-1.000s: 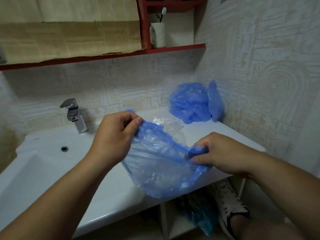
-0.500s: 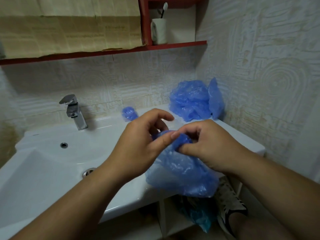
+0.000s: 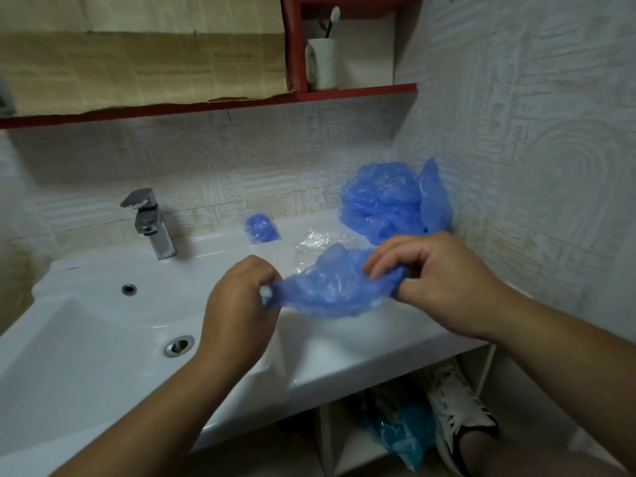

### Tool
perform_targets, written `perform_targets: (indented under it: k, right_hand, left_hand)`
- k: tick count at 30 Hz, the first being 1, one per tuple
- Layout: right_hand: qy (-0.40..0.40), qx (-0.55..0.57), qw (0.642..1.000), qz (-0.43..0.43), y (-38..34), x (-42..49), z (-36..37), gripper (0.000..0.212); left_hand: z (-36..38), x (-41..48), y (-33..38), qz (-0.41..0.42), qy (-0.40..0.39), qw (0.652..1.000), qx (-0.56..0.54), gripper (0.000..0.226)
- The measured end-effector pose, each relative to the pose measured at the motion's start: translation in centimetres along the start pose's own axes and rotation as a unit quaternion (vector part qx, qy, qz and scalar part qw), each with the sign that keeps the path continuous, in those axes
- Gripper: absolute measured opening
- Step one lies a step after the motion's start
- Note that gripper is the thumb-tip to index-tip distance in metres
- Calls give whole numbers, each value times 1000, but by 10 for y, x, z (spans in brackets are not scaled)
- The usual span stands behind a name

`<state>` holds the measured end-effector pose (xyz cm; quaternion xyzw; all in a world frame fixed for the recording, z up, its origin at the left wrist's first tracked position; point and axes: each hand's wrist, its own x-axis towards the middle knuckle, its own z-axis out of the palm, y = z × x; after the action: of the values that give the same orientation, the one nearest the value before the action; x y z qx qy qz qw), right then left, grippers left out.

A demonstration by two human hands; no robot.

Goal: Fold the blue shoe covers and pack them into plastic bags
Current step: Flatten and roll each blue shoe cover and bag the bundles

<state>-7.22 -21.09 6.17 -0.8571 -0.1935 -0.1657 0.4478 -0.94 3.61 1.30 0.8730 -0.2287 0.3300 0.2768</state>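
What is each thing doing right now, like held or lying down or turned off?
shoe cover: stretched between both hands
left hand: grips one end of it
right hand: pinches its other end
pile of shoe covers: heaped loose on the counter
small bag: stuffed with blue, lying flat
clear bag: crumpled, lying down
faucet: no water running

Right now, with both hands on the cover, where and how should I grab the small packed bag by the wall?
Pinch the packed bag by its top edge, coming from the front and above: the wall stands right behind it. It looks small and soft, so thumb and finger should do. The left hand is nearer, but both it and the right hand grip the cover.
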Motion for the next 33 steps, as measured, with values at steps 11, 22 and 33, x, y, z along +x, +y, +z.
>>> perform_targets:
  k: [11,22,33]
  right_hand:
    - [-224,-225,947,53,66,-15,41,21]
    - [-172,-255,951,22,54,-5,10,68]
    - [-186,-94,963,173,80,7,22,41]
  left_hand:
    - [21,-44,-11,148,-248,957,-21,49]
    - [30,-38,-6,141,-285,947,-53,35]
    - [24,-23,-9,-204,-240,915,-254,50]
